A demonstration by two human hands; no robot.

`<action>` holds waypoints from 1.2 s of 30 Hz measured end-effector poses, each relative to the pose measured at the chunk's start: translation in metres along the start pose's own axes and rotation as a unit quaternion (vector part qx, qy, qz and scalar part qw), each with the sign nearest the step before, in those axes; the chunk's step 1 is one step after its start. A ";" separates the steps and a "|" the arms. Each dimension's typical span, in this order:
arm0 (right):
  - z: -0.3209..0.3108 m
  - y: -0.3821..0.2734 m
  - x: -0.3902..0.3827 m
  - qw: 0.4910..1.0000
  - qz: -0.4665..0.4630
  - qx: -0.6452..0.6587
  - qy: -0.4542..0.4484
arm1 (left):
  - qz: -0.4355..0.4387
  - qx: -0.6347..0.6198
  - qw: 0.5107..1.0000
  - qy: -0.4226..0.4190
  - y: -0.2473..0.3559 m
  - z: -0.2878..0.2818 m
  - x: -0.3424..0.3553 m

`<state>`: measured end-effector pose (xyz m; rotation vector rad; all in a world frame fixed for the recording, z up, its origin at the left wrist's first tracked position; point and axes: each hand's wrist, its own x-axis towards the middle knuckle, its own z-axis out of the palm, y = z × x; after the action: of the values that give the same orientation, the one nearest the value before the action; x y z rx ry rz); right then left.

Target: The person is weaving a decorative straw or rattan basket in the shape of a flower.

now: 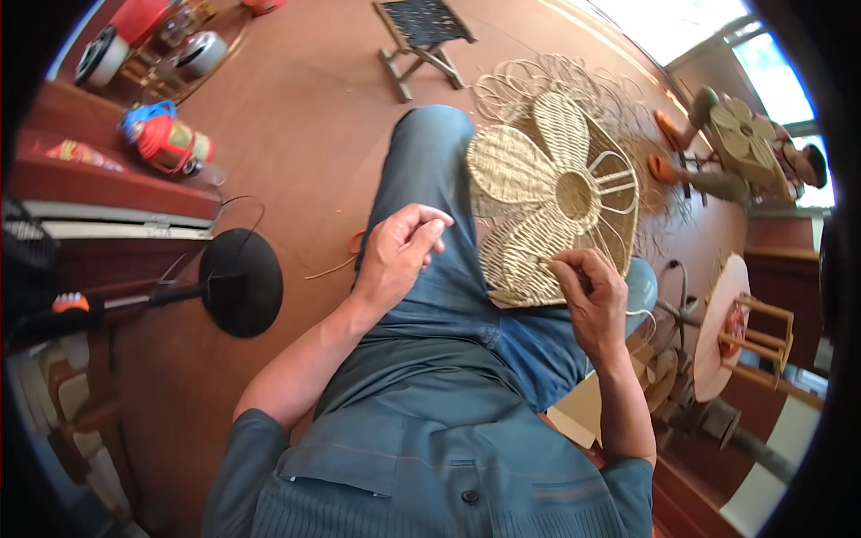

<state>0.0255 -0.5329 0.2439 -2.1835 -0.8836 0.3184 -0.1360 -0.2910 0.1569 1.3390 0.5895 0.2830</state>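
Observation:
A woven straw basket piece (574, 197) with a flower shape rests across my lap. Several of its petals are filled with close weave, while the one at the right shows bare ribs. My right hand (594, 291) is closed in a pinch, its fingertips at the surface of the lower petal; any strand between them is too fine to make out. Above my thigh, left of the weave and apart from it, my left hand (399, 251) is closed with thumb against fingers. What it holds, if anything, does not show. A pale cord (641, 314) lies beside my right hand.
Loose straw strands (574, 81) spread on the floor beyond the basket. A low folding stool (426, 27) stands ahead. At left are a round black stand base (240, 282) and a red lantern-like object (170, 139). Another person (762, 152) sits at right holding a similar woven flower.

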 end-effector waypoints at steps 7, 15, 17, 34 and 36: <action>0.010 0.004 -0.004 0.998 -0.002 -0.049 0.041 | 0.022 0.156 0.987 -0.015 0.010 0.013 0.005; 0.014 0.008 -0.004 0.996 0.001 -0.084 0.025 | 0.087 0.197 0.972 -0.097 -0.003 0.030 0.022; 0.019 0.007 -0.001 0.997 0.018 -0.076 0.007 | 0.095 0.190 0.969 -0.129 -0.007 0.036 0.026; 0.062 -0.015 0.024 0.988 -0.129 -0.081 -0.016 | 0.015 0.043 0.978 -0.204 0.064 0.004 0.023; 0.067 -0.019 0.030 0.983 -0.156 -0.084 -0.039 | 0.095 -0.080 0.975 -0.186 0.083 -0.011 0.028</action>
<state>0.0064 -0.4668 0.2132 -2.1503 -1.3203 0.1818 -0.1078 -0.2491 0.2287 1.2522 0.1218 0.2224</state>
